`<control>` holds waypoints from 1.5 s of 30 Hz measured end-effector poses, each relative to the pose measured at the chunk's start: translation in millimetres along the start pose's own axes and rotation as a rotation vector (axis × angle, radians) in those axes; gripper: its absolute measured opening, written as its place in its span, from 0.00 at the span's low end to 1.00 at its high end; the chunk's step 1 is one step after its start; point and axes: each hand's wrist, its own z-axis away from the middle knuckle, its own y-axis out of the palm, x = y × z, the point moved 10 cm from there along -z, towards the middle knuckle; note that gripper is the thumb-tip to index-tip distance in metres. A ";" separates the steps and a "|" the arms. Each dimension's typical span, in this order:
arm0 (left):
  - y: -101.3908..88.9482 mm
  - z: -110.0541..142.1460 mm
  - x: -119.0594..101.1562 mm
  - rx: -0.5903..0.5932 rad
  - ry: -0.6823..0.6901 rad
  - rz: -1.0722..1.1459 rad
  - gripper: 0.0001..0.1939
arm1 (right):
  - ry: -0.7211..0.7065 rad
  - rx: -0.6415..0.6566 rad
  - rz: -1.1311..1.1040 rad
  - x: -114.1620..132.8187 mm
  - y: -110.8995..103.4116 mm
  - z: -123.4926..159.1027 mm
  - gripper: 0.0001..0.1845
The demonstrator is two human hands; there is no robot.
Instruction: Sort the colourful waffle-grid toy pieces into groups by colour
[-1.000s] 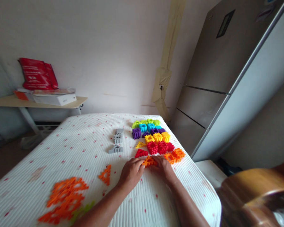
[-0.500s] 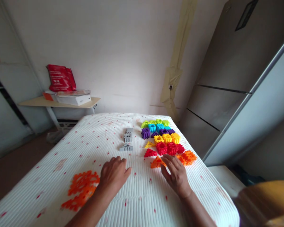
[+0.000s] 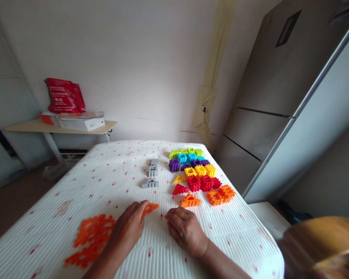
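My left hand [image 3: 130,223] is closed on a flat orange toothed building piece [image 3: 149,209], part of it hidden by the fingers. To its right, my right hand [image 3: 186,228] has its fingers curled together; whatever they hold, if anything, is out of sight. Loose orange building pieces [image 3: 90,236] lie flat by my left forearm. Beyond my right hand are orange triangle pieces [image 3: 190,200] and a group of orange square pieces [image 3: 222,195].
Red [image 3: 206,183], yellow [image 3: 200,170], purple [image 3: 174,165], blue [image 3: 182,158] and green [image 3: 190,152] pieces stand in rows on the right of the white dotted bed cover [image 3: 119,193]. Grey pieces [image 3: 152,169] sit left of them. A fridge [image 3: 264,116] stands at right.
My right hand has moved left, away from the orange stacks, and its fingers have curled in. An orange piece now shows in my left hand. The view has shifted slightly.
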 end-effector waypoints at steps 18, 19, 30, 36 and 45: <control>-3.6 -3.1 10.2 -0.109 0.056 0.128 0.10 | 0.387 0.250 0.070 -44.0 73.2 -44.6 0.11; -6.1 -2.5 8.9 -0.122 0.074 0.143 0.10 | 0.394 0.259 0.089 -45.1 73.6 -44.7 0.10; -59.9 17.4 -6.6 -0.518 0.312 0.392 0.07 | 0.359 -0.137 0.090 -27.0 2.0 -33.6 0.14; -68.8 20.7 -5.9 -0.619 0.344 0.377 0.06 | 0.424 -0.287 0.149 -65.6 -65.4 3.6 0.10; -62.0 18.1 -6.3 -0.605 0.371 0.380 0.06 | 0.483 -0.273 0.213 -95.9 -74.5 33.2 0.11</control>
